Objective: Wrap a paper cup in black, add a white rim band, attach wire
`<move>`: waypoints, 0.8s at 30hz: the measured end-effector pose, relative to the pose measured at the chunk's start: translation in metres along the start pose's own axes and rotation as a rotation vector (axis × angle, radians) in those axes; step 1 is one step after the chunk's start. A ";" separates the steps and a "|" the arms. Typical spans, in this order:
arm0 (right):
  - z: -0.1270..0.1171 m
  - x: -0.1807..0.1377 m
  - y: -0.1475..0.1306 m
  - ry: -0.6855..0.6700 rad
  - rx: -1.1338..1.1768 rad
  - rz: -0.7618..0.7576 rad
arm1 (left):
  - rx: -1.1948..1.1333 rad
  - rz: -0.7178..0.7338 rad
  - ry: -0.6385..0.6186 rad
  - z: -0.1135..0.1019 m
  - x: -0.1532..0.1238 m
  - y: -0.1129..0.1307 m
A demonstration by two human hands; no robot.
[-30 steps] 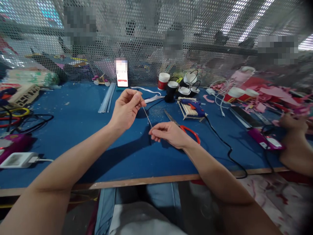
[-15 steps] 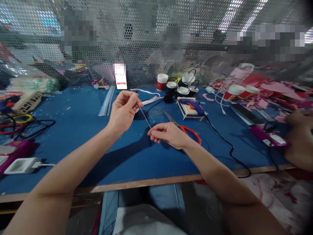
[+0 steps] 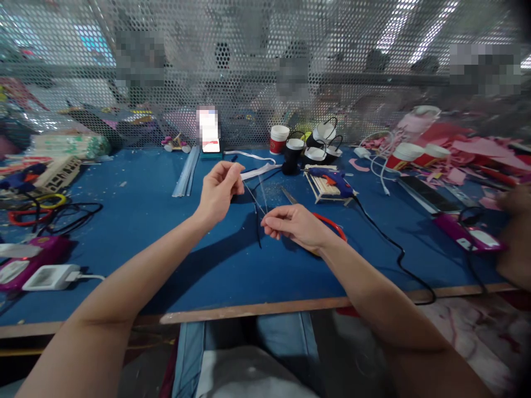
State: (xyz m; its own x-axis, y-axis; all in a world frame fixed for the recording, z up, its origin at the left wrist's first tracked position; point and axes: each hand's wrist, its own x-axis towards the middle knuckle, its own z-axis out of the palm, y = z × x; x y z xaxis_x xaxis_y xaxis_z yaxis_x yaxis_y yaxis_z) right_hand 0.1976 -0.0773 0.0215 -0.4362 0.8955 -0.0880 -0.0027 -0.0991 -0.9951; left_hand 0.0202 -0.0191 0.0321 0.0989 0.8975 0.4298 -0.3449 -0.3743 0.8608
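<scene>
Above the middle of the blue table (image 3: 174, 232), a thin, pale, see-through strand (image 3: 254, 200) runs between my two hands. Thumb and fingers of my left hand (image 3: 219, 190) pinch its upper end. My right hand (image 3: 295, 225), lower and nearer to me, pinches the strand too, and a second faint line rises from its fingertips. Red-handled scissors (image 3: 333, 224) lie partly hidden behind my right hand. Just beyond my left hand is a white strip (image 3: 261, 171). A thin black cord (image 3: 257, 224) lies on the table beneath the strand.
A blue glue gun (image 3: 334, 181) rests on a small wooden stick frame (image 3: 322, 190). Behind stand paper cups (image 3: 279, 139) and a lit phone (image 3: 209, 132). Clear glue sticks (image 3: 185, 171) lie left. At right are pink scraps (image 3: 460, 152) and another person's arm (image 3: 518, 237).
The view has shifted slightly, so most things sit farther right. The strand now shows two lines meeting at my right fingertips, where one showed before. Both hands keep their pinch.
</scene>
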 end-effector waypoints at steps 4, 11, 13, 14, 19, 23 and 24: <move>-0.007 0.000 -0.003 0.077 0.072 -0.052 | 0.460 -0.095 -0.252 -0.001 -0.014 -0.015; -0.012 0.003 -0.003 0.106 0.122 -0.066 | 1.307 0.059 -0.874 0.001 -0.026 0.011; -0.011 0.003 -0.001 0.108 0.116 -0.049 | 1.449 0.175 -0.789 0.006 -0.025 0.029; -0.011 0.003 0.000 0.104 0.105 -0.040 | 1.441 0.271 -0.739 0.009 -0.025 0.037; -0.009 0.002 0.001 0.013 0.014 -0.030 | 1.185 0.649 -0.762 0.018 -0.033 0.045; -0.010 0.001 -0.003 -0.017 -0.124 -0.012 | 1.324 0.628 -0.812 0.016 -0.034 0.028; -0.010 0.001 -0.004 -0.026 -0.177 -0.011 | 1.383 0.595 -0.821 0.016 -0.033 0.025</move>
State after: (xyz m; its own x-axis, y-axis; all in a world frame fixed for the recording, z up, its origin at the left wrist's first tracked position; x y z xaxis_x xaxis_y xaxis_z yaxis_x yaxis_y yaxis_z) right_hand 0.2067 -0.0719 0.0249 -0.4598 0.8845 -0.0785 0.1504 -0.0095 -0.9886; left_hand 0.0229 -0.0617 0.0435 0.8342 0.3904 0.3895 0.4494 -0.8906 -0.0698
